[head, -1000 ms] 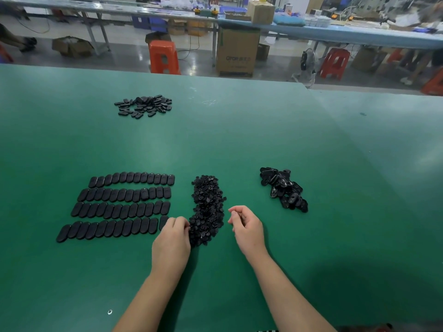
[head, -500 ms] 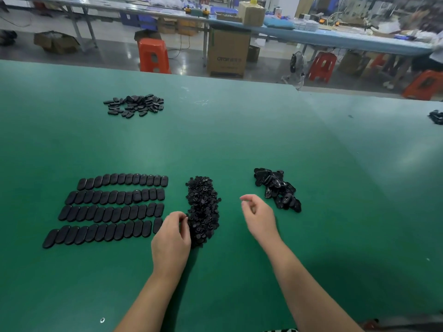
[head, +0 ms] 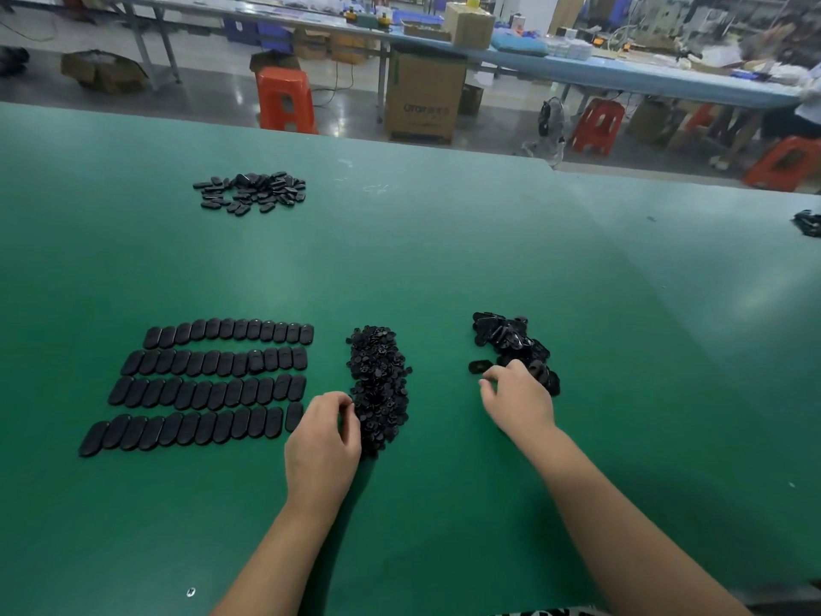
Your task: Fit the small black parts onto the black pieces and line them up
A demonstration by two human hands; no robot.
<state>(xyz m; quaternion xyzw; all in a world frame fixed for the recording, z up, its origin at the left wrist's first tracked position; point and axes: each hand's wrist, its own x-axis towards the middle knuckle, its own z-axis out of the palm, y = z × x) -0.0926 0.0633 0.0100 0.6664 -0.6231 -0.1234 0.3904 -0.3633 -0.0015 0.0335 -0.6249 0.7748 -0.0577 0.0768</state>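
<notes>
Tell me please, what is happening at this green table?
A person is assembling small black plastic parts. The left hand picks at the long heap of tiny black round parts. The right hand reaches into the pile of black oval pieces. Four neat rows of finished black oval pieces lie on the left of the green table.

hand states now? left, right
Left hand: fingers curled at the edge of the small-parts pile; a grip cannot be told.
Right hand: curled at the pile of black pieces; grip cannot be told.
</notes>
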